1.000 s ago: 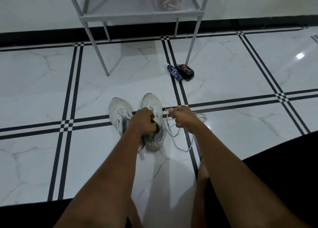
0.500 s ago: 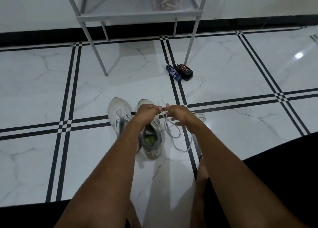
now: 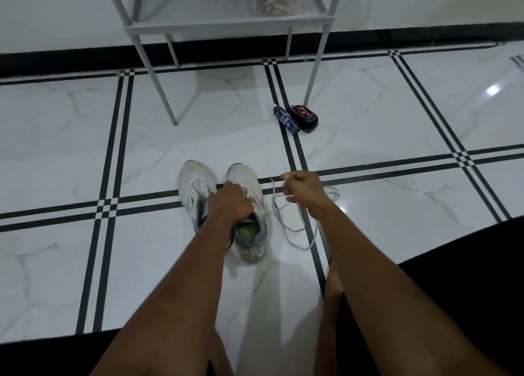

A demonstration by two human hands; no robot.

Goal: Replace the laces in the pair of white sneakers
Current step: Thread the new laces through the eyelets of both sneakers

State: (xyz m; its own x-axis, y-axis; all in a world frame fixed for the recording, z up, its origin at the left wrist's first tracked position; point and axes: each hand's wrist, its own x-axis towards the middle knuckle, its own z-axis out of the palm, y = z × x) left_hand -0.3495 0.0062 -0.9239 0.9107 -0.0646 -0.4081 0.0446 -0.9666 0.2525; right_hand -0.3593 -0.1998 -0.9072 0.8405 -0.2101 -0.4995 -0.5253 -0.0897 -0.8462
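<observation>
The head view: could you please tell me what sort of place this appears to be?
Probably a room in a home, with the person sitting on the floor. It has glossy white marble-look floor tiles with black stripes, a black skirting strip along the wall, and a white metal shelf rack.

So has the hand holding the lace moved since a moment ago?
Yes. The right hand has pulled the white lace rightward, away from the right sneaker and across the black floor stripe; half a second ago it was beside the left hand.

The left hand (image 3: pixel 229 202) hides the right sneaker's (image 3: pixel 249 219) tongue; the rack (image 3: pixel 226 25) is cut off above.
</observation>
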